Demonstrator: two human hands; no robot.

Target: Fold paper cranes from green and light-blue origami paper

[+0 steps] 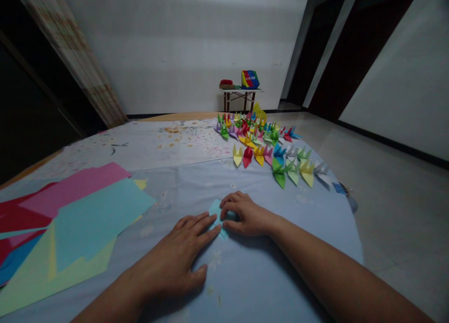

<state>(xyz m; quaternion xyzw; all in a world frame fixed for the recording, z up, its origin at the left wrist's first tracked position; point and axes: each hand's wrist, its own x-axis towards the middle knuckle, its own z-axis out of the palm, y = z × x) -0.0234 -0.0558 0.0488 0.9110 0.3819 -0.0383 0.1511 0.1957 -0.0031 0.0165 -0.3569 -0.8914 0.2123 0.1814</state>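
A small folded piece of light blue paper (215, 207) lies on the cloth-covered table in front of me. My left hand (185, 250) rests flat, its fingertips pressing the paper's left and lower edge while the thumb stands apart on the cloth. From the right, my right hand (245, 213) curls its fingers and thumb over the right part of the paper, gripping it. Both sets of fingers hide part of the folds. Beyond my right hand, finished paper cranes in many colours (279, 173) stand in rows.
Large coloured paper sheets (101, 215) overlap on the left of the table. The flowered tablecloth (182, 178) covers the round table, whose edge curves down at the right. By the far wall, a small stand (242, 91) bears a colourful box (249, 80).
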